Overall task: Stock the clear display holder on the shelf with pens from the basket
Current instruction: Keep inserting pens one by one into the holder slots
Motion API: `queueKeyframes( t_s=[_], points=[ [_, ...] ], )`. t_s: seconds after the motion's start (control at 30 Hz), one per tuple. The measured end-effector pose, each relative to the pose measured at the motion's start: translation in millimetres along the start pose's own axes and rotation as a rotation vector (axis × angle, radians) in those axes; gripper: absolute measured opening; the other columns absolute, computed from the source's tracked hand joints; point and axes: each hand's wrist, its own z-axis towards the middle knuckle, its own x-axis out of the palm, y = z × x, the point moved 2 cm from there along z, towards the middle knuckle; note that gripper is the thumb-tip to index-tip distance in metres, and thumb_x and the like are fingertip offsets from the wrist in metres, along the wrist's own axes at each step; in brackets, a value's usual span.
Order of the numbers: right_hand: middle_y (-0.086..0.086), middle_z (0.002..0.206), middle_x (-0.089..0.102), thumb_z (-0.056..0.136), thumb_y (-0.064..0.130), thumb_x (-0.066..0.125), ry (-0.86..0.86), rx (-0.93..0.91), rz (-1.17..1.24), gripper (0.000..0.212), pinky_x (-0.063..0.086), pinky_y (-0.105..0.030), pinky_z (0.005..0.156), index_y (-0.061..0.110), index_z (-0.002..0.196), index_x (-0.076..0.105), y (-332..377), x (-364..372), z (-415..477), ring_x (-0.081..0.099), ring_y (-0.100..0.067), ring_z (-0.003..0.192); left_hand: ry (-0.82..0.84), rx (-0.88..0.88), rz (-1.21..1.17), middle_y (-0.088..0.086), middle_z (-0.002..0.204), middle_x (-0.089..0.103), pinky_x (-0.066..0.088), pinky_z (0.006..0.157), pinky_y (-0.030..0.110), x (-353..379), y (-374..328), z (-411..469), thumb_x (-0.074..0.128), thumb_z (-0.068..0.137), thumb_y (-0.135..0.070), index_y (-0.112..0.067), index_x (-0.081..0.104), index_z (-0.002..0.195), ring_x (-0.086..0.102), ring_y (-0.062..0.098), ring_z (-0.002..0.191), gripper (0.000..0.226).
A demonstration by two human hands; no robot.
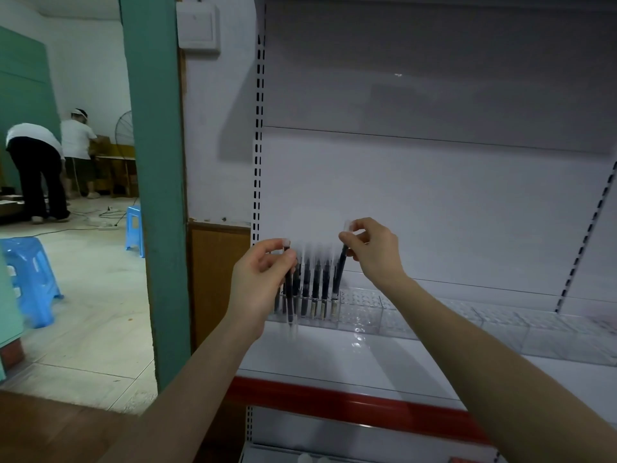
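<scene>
As I watch thru the head cam, the biggest thing ahead is the shelf unit's white back panel [434,212], w/ slotted uprights down both sides. Left of it stands a green pillar [153,162]. Past that is a tiled room w/ a bent-over person [33,162] and a second person [78,142] at the far wall. A blue stool [30,279] sits near the left edge and a smaller-looking blue stool [134,225] is by the pillar.

Below the panel runs the white shelf board [367,359], edged in front by a red strip [334,401]. At the back of the board, against the panel, sits the clear display holder [364,312], a long run of see-thru compartments. A row of dark pens [315,285] stands upright in its left end.

Both hands are up at that end, apart, one each side of the row. L hand [257,282] is curled round a dark pen [288,289] near its top, approx vertical in front of the holder's left end. The lower tip is blurred, so can't tell if it's in a slot. R hand [374,252] pinches another pen [339,272] by its upper end btwn thumb and fingers. That one leans top-right, lower end down in the holder at the row's right edge.
</scene>
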Motion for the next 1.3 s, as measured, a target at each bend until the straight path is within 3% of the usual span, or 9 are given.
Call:
queueKeyframes(
  t_s=[0.13, 0.27, 0.4, 0.63, 0.77, 0.97, 1.13, 1.23, 1.3],
  points=[
    [0.003, 0.068, 0.059, 0.088, 0.016, 0.062, 0.017, -0.005, -0.013, 0.009, 0.051, -0.024, 0.066, 0.012, 0.096, 0.058, 1.2, 0.5, 2.3, 0.06, -0.01, 0.059, -0.012, 0.007, 0.011, -0.002, 0.081, 0.068, 0.049, 0.071, 0.021, -2.9, -0.3, -0.3, 0.061, 0.087, -0.011, -0.025, 0.061, 0.097, 0.064, 0.008, 0.076, 0.017],
    [-0.006, 0.077, 0.063, 0.088, 0.016, 0.062, 0.051, 0.016, -0.06, 0.019, 0.053, -0.033, 0.073, 0.004, 0.102, 0.06, -3.7, 4.2, 1.3, 0.063, -0.021, 0.067, -0.009, 0.041, 0.046, -0.003, 0.091, 0.069, 0.047, 0.071, 0.012, -5.2, 0.0, -2.7, 0.061, 0.087, -0.012, -0.028, 0.059, 0.096, 0.064, 0.002, 0.081, 0.018],
    [-0.01, 0.085, 0.064, 0.088, 0.016, 0.062, 0.085, 0.05, -0.096, 0.022, 0.053, -0.032, 0.072, 0.002, 0.105, 0.058, -14.2, 11.5, -6.4, 0.063, -0.021, 0.069, -0.004, 0.06, 0.071, -0.007, 0.089, 0.068, 0.044, 0.073, 0.012, -7.5, 0.6, -3.3, 0.06, 0.088, -0.012, -0.031, 0.058, 0.094, 0.063, -0.002, 0.082, 0.02],
    [-0.007, 0.079, 0.062, 0.087, 0.018, 0.064, 0.086, 0.082, -0.107, 0.024, 0.054, -0.037, 0.075, 0.003, 0.104, 0.056, -19.5, 9.5, -7.1, 0.065, -0.023, 0.072, -0.029, 0.017, 0.047, 0.001, 0.086, 0.068, 0.054, 0.07, 0.023, -9.3, 3.6, -2.6, 0.061, 0.087, -0.007, -0.028, 0.061, 0.089, 0.064, 0.014, 0.082, 0.022],
    [-0.014, 0.085, 0.065, 0.087, 0.018, 0.064, 0.104, 0.066, -0.136, 0.024, 0.055, -0.041, 0.078, 0.003, 0.104, 0.056, -16.4, 9.8, -6.2, 0.067, -0.028, 0.078, -0.051, -0.001, 0.048, 0.007, 0.09, 0.068, 0.055, 0.074, 0.029, -10.2, 6.3, -2.3, 0.061, 0.086, -0.006, -0.024, 0.061, 0.101, 0.065, 0.019, 0.086, 0.023],
    [-0.017, 0.097, 0.066, 0.088, 0.023, 0.063, 0.139, 0.122, -0.201, 0.025, 0.054, -0.043, 0.082, 0.004, 0.101, 0.055, -24.3, 18.3, -13.2, 0.066, -0.029, 0.084, -0.096, 0.003, 0.034, 0.005, 0.09, 0.069, 0.056, 0.069, 0.023, -14.7, 7.8, -2.5, 0.063, 0.085, -0.007, -0.022, 0.059, 0.102, 0.067, 0.017, 0.082, 0.023],
    [-0.005, 0.091, 0.062, 0.085, 0.034, 0.066, 0.184, 0.207, -0.114, 0.037, 0.047, -0.03, 0.072, 0.009, 0.108, 0.051, -22.5, 9.0, -18.8, 0.06, -0.019, 0.083, -0.149, -0.104, -0.129, 0.008, 0.086, 0.066, 0.058, 0.071, 0.027, -17.0, 11.1, -2.6, 0.061, 0.086, -0.001, -0.014, 0.053, 0.085, 0.068, 0.019, 0.076, 0.015],
    [-0.006, 0.077, 0.065, 0.091, 0.025, 0.057, -0.02, 0.2, 0.047, 0.021, 0.052, -0.031, 0.064, 0.004, 0.09, 0.061, -19.6, -6.3, -33.2, 0.062, -0.018, 0.067, -0.165, -0.094, -0.139, 0.011, 0.086, 0.065, 0.057, 0.077, 0.032, -14.1, 13.1, -3.7, 0.061, 0.085, 0.0, -0.011, 0.052, 0.082, 0.069, 0.021, 0.081, 0.014],
    [-0.007, 0.066, 0.064, 0.093, 0.02, 0.054, -0.054, 0.27, 0.16, 0.023, 0.05, -0.024, 0.053, 0.004, 0.078, 0.062, -18.8, -15.3, -43.2, 0.058, -0.016, 0.056, -0.154, -0.056, -0.121, 0.012, 0.087, 0.065, 0.057, 0.078, 0.03, -8.1, 13.8, -5.6, 0.062, 0.084, -0.001, -0.01, 0.052, 0.082, 0.069, 0.022, 0.084, 0.014]
  ],
)
